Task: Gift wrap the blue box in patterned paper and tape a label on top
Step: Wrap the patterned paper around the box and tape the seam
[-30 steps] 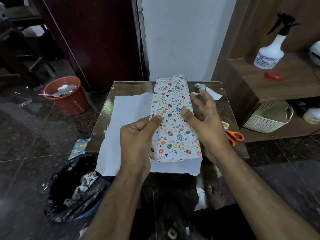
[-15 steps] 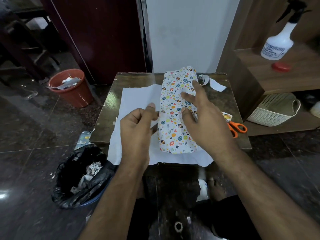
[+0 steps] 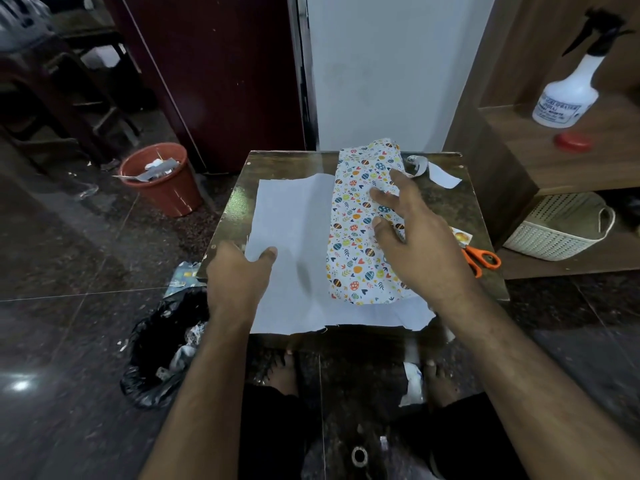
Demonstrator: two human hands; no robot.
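A: Where is the box?

B: Under the patterned paper (image 3: 360, 223), on the right half of the tabletop (image 3: 460, 209). The printed side is folded over it in a long strip running from the tabletop's far edge toward the near one. No blue shows — the box itself is covered.

A: And the rest of the sheet?

B: Its white underside (image 3: 294, 244) lies flat to the left of the strip. The near edge of the sheet overhangs the tabletop's front edge, with a ragged corner at the right.

A: The hands?

B: The right hand (image 3: 412, 244) lies on the strip with its fingers spread and fairly straight, pressing the fold down. The left hand (image 3: 239, 271) is at the sheet's left edge, near the tabletop's front-left corner; its thumb sits on top of the white paper and the fingers go under the edge, so it pinches that edge.

A: What else is on the tabletop?

B: Orange-handled scissors (image 3: 481, 259) near the right edge, just right of the right wrist, with a small sticker (image 3: 460, 235) beside them. At the far right corner lie a white slip of paper (image 3: 443, 176) and a curl of tape (image 3: 415, 164) — both just right of the strip's far end.

A: Any open room?

B: A bare band of tabletop between the strip and the right edge, and a narrow one left of the sheet. On the floor left of the tabletop stand a black-lined bin (image 3: 162, 348) close by and a red bucket (image 3: 161, 178) farther back.
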